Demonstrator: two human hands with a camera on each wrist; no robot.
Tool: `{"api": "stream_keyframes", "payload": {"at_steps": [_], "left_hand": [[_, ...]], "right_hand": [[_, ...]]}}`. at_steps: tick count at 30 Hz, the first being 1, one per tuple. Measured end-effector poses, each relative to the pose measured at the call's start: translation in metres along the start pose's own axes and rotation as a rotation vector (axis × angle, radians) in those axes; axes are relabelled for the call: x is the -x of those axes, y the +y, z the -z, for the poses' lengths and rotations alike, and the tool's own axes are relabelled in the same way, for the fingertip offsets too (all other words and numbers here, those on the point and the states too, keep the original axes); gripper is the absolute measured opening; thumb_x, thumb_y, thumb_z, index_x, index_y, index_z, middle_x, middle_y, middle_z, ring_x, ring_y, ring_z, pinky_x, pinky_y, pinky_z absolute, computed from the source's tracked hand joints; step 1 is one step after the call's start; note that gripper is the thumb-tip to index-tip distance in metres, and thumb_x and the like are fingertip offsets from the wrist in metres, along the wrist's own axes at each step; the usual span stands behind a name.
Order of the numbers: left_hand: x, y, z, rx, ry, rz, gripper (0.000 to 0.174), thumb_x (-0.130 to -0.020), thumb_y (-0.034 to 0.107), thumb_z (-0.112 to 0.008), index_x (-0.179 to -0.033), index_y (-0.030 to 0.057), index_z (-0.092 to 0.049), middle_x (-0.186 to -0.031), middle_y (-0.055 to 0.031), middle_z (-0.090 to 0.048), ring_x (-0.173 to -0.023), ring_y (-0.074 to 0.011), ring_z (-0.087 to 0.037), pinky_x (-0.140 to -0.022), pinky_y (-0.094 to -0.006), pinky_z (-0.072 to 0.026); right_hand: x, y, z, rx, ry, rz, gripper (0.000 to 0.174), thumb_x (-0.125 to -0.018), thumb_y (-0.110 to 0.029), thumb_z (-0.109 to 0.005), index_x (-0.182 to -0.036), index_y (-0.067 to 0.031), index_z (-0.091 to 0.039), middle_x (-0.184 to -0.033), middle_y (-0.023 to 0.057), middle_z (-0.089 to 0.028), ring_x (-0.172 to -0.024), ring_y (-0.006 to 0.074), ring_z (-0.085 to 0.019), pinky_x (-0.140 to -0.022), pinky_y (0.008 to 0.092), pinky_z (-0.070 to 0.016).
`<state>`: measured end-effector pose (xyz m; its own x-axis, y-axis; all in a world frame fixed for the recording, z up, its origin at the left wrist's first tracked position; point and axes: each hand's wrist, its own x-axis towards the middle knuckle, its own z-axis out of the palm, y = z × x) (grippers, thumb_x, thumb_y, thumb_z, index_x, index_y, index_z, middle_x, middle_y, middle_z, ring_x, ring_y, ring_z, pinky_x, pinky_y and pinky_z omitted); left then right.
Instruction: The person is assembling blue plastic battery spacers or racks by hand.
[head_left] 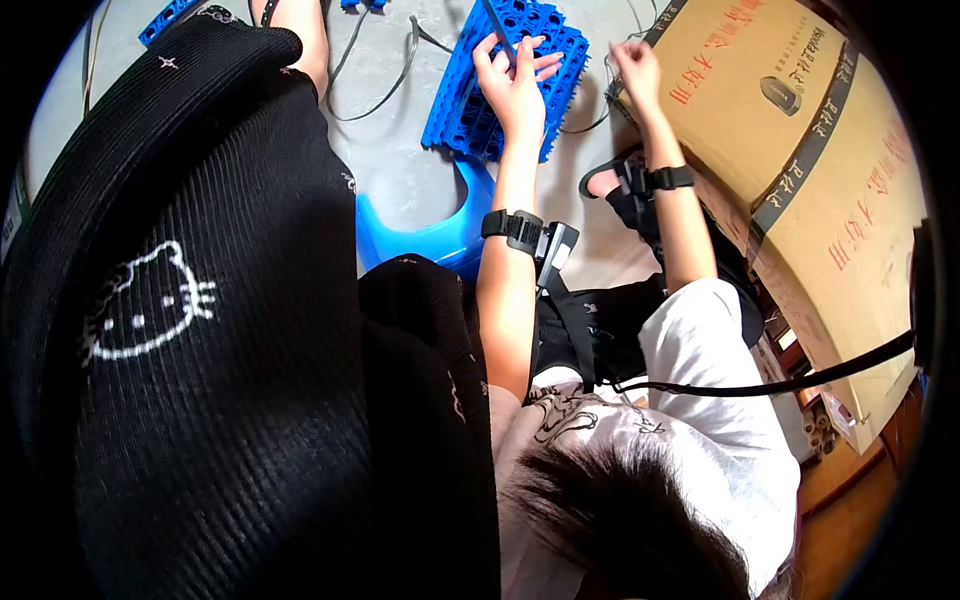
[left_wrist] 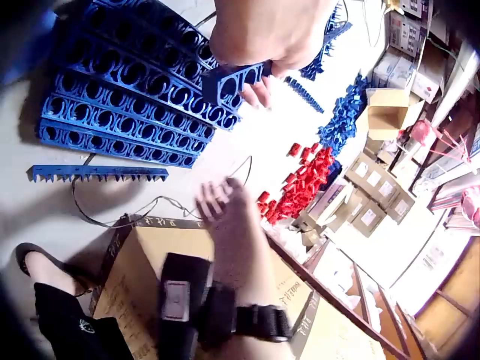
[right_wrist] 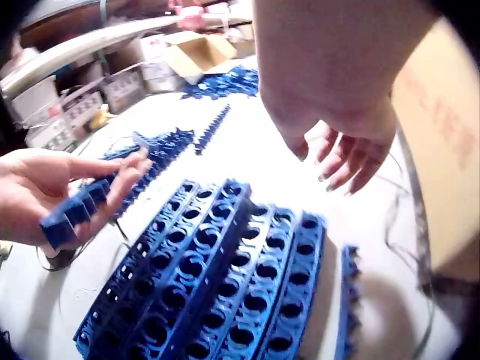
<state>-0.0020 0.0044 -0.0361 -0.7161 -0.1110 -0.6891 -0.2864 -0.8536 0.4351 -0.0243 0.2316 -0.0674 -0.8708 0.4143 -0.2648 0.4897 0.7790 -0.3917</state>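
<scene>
My left hand (head_left: 515, 95) is raised over a stack of blue plastic strips (head_left: 465, 110) and grips one blue strip (left_wrist: 234, 82) between thumb and fingers. In the right wrist view that strip (right_wrist: 75, 214) lies slantwise across the left palm, its row of teeth showing. My right hand (right_wrist: 334, 142) hangs beyond the stack, fingers loosely bent and holding nothing. Rows of round holes run along the stacked strips (left_wrist: 135, 90), which lie side by side on the floor. A single toothed strip (left_wrist: 97, 172) lies apart, near the right hand's side.
A large cardboard box (head_left: 790, 130) stands close on the right. Red pieces (left_wrist: 300, 184) and blue pieces (left_wrist: 345, 112) lie heaped farther off. Thin cable (head_left: 400, 85) trails over the floor. A curved blue plastic object (head_left: 430, 235) and a black garment (head_left: 220, 300) are nearby.
</scene>
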Motion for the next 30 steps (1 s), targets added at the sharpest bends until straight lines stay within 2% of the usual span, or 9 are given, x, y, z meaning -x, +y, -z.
{"api": "stream_keyframes", "payload": {"at_steps": [2,5,7,10,21,25,27,29,30], "left_hand": [[0.0,0.0,0.001,-0.057,-0.012,0.017,0.032,-0.088,0.014,-0.052,-0.11,-0.002,-0.035,-0.09,-0.0188,-0.06,-0.065,-0.0222,-0.063,-0.05,-0.0266,-0.0495],[0.0,-0.004,0.006,-0.113,-0.012,0.047,0.032,-0.089,0.015,-0.051,-0.113,-0.0005,-0.036,-0.083,-0.0143,-0.061,-0.051,-0.0138,-0.055,-0.04,-0.0221,-0.0401],[0.003,-0.008,0.007,-0.128,-0.003,0.087,0.033,-0.089,0.022,-0.051,-0.111,0.0007,-0.038,-0.078,-0.0122,-0.06,-0.047,-0.0116,-0.052,-0.038,-0.0218,-0.0375],[0.006,-0.007,0.005,-0.154,-0.012,0.116,0.033,-0.09,0.03,-0.05,-0.106,0.0018,-0.043,-0.071,-0.0098,-0.058,-0.043,-0.011,-0.05,-0.037,-0.0217,-0.036],[0.009,-0.02,0.005,-0.12,-0.039,0.157,0.031,-0.089,0.036,-0.049,-0.091,0.0052,-0.048,-0.058,-0.0062,-0.054,-0.042,-0.011,-0.051,-0.038,-0.0217,-0.038],[0.01,-0.026,0.007,-0.137,-0.044,0.174,0.03,-0.089,0.035,-0.05,-0.091,0.0052,-0.048,-0.059,-0.0074,-0.055,-0.042,-0.0119,-0.051,-0.039,-0.0219,-0.0397],[0.01,-0.027,0.008,-0.137,-0.05,0.178,0.029,-0.089,0.034,-0.05,-0.091,0.0051,-0.048,-0.059,-0.0079,-0.056,-0.043,-0.0124,-0.052,-0.04,-0.0222,-0.0412],[0.01,-0.03,0.008,-0.091,-0.041,0.223,0.027,-0.09,0.029,-0.05,-0.089,0.0019,-0.045,-0.058,-0.0093,-0.055,-0.043,-0.0127,-0.054,-0.037,-0.0221,-0.0417],[0.01,-0.034,0.009,-0.09,-0.042,0.223,0.027,-0.09,0.029,-0.05,-0.089,0.0019,-0.045,-0.058,-0.0093,-0.055,-0.043,-0.0127,-0.054,-0.037,-0.0221,-0.0417]], "right_hand": [[0.016,0.051,-0.01,-0.115,-0.281,-0.303,0.032,-0.068,-0.026,-0.072,-0.079,0.0017,-0.058,-0.067,0.0063,-0.061,-0.051,0.0116,-0.054,-0.048,0.0253,-0.0445],[0.065,0.074,-0.047,-0.186,-0.166,-0.454,0.05,-0.066,-0.022,-0.075,-0.1,0.0055,-0.05,-0.065,0.0083,-0.06,-0.051,0.0125,-0.055,-0.048,0.0251,-0.0461],[0.088,0.052,-0.054,-0.28,-0.17,-0.548,0.043,-0.068,-0.022,-0.075,-0.094,0.0052,-0.053,-0.067,0.0088,-0.061,-0.052,0.0121,-0.056,-0.049,0.0243,-0.0461],[0.084,0.112,-0.085,-0.231,-0.212,-0.541,0.028,-0.068,-0.02,-0.074,-0.08,0.0007,-0.06,-0.067,0.0066,-0.063,-0.056,0.0113,-0.057,-0.054,0.0252,-0.0464],[0.095,0.097,-0.074,-0.095,0.067,-0.184,0.021,-0.076,-0.016,-0.062,-0.084,0.0014,-0.052,-0.078,0.0133,-0.062,-0.062,0.0192,-0.061,-0.059,0.0303,-0.0493],[0.106,0.036,-0.037,-0.68,0.004,-0.552,0.027,-0.086,-0.025,-0.037,-0.08,0.0012,-0.04,-0.067,0.0116,-0.049,-0.056,0.0233,-0.059,-0.055,0.0347,-0.0534],[0.106,0.026,-0.024,-0.965,-0.025,-0.751,0.031,-0.085,-0.029,-0.036,-0.082,0.0009,-0.042,-0.069,0.01,-0.048,-0.054,0.0191,-0.051,-0.053,0.0344,-0.05],[0.104,-0.001,-0.01,-1.252,-0.155,-0.659,0.032,-0.087,-0.032,-0.041,-0.086,-0.0003,-0.045,-0.072,0.0079,-0.048,-0.051,0.0136,-0.038,-0.042,0.0284,-0.0316],[0.105,-0.02,-0.005,-1.16,-0.155,-0.605,0.029,-0.087,-0.029,-0.046,-0.086,0.0,-0.047,-0.072,0.0074,-0.05,-0.052,0.0129,-0.041,-0.043,0.0271,-0.0345]]}}
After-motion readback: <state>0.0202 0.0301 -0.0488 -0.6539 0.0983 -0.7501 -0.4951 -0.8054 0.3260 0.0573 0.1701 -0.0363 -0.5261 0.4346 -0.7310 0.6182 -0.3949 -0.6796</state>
